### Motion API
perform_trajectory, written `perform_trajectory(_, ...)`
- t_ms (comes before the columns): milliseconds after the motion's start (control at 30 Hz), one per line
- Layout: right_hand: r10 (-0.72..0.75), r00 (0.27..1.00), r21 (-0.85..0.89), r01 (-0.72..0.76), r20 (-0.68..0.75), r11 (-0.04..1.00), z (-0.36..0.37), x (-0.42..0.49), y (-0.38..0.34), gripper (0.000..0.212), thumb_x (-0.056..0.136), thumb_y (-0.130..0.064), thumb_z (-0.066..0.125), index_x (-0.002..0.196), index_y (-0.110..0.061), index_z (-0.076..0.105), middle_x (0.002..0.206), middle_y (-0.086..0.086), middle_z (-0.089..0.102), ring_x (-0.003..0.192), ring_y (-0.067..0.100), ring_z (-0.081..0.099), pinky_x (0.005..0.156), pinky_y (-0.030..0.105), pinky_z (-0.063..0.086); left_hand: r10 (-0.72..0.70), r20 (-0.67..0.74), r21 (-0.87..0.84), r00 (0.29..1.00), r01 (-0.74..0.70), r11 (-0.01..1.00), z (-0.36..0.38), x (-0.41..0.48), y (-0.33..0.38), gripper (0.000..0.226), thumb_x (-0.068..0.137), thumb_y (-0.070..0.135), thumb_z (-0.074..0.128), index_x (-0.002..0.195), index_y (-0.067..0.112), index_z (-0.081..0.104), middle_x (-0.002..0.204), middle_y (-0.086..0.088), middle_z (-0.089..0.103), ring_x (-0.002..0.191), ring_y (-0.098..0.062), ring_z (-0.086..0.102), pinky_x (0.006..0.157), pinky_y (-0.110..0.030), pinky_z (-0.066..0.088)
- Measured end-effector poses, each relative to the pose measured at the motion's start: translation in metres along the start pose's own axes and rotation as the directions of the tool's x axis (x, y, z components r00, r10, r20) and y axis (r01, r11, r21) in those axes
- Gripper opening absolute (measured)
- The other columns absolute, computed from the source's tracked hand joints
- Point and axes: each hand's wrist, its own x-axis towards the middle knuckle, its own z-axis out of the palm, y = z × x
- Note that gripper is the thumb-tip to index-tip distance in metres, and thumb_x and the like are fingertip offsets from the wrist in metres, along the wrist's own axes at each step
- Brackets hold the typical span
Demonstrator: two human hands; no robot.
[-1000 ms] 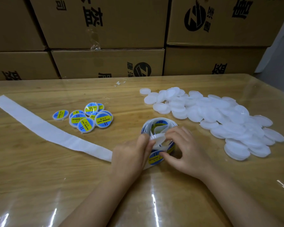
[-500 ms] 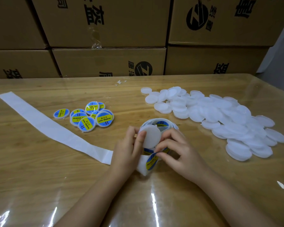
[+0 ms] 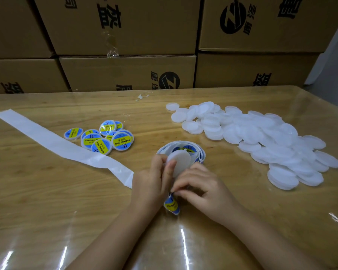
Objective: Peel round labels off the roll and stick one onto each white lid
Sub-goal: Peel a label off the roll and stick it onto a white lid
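Observation:
My left hand (image 3: 152, 184) holds a bare white lid (image 3: 180, 161) upright between thumb and fingers, just in front of the label roll (image 3: 198, 152). My right hand (image 3: 200, 189) pinches the label strip right below that lid; a blue and yellow label (image 3: 172, 206) on the strip hangs under both hands. A heap of plain white lids (image 3: 261, 137) spreads over the right of the table. Several labelled lids (image 3: 103, 138) lie in a cluster at the left centre.
The empty white backing strip (image 3: 62, 145) runs from the far left corner to my left hand. The glossy wooden table (image 3: 66, 211) is backed by stacked cardboard boxes (image 3: 125, 36). A small scrap of tape (image 3: 141, 97) lies near the far edge.
Both hands have drawn back toward me from the roll. The lid in my left hand is lifted upright, and the label strip is pulled down below the hands.

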Motion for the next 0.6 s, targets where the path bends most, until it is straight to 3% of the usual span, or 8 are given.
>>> perform_trajectory(100,0.023,1.000,0.025,-0.023,-0.012,0.999,-0.0005,0.0000,-0.0004,0.005,0.082,-0.015,0.067,0.081,-0.011,0.071,0.082,-0.009,0.067,0.082,0.012,0.053,0.076,0.023,0.045,-0.095,-0.019,-0.071,0.995,0.093,0.993,0.0004,0.0005,-0.0039,0.029,0.086,0.057,0.031,0.081,0.032,0.043,0.048,0.001,0.055,0.048,-0.022,0.057,0.049,-0.044,0.046)
perform_trajectory(167,0.028,1.000,0.030,-0.028,-0.014,0.999,-0.0006,-0.0003,-0.0013,0.011,0.083,-0.019,0.064,0.081,-0.011,0.071,0.081,-0.009,0.067,0.082,0.011,0.052,0.077,0.022,0.044,-0.134,-0.045,-0.093,0.990,0.130,0.987,0.0012,0.0007,-0.0055,0.028,0.085,0.060,0.030,0.078,0.035,0.040,0.047,0.002,0.053,0.048,-0.022,0.056,0.051,-0.047,0.047)
perform_trajectory(300,-0.052,0.998,-0.111,0.054,0.020,0.992,0.0007,-0.0003,-0.0040,0.011,0.085,-0.020,0.062,0.088,-0.010,0.067,0.083,-0.008,0.063,0.079,0.011,0.052,0.074,0.029,0.045,-0.097,-0.010,-0.127,0.995,0.095,0.987,0.0024,0.0006,-0.0040,0.024,0.086,0.060,0.033,0.078,0.039,0.043,0.062,0.006,0.060,0.047,-0.014,0.054,0.050,-0.041,0.044)
perform_trajectory(367,-0.125,0.992,-0.221,0.130,0.036,0.967,0.0012,-0.0002,-0.0036,0.012,0.086,-0.016,0.060,0.093,-0.009,0.068,0.088,-0.003,0.064,0.078,0.014,0.054,0.075,0.032,0.045,-0.119,0.001,-0.186,0.993,0.117,0.976,0.0022,0.0026,-0.0019,0.020,0.084,0.061,0.035,0.078,0.045,0.046,0.056,0.011,0.058,0.046,-0.010,0.053,0.048,-0.031,0.042)
perform_trajectory(467,-0.152,0.988,-0.222,0.157,0.036,0.962,-0.0005,-0.0017,-0.0034,0.020,0.085,-0.013,0.062,0.104,-0.010,0.067,0.098,0.000,0.065,0.083,0.009,0.055,0.079,0.031,0.046,-0.147,-0.005,-0.263,0.989,0.141,0.955,0.0017,0.0056,-0.0013,0.023,0.084,0.059,0.039,0.074,0.041,0.048,0.049,0.015,0.055,0.042,-0.005,0.050,0.044,-0.020,0.037)
perform_trajectory(600,-0.194,0.979,-0.230,0.202,0.060,0.952,-0.0029,-0.0018,-0.0030,0.022,0.088,-0.014,0.065,0.109,-0.012,0.066,0.100,0.004,0.064,0.081,0.012,0.057,0.079,0.029,0.047,-0.169,0.012,-0.284,0.986,0.165,0.944,0.0013,0.0064,-0.0020,0.022,0.082,0.061,0.040,0.074,0.043,0.050,0.048,0.011,0.055,0.042,-0.008,0.050,0.045,-0.027,0.038)
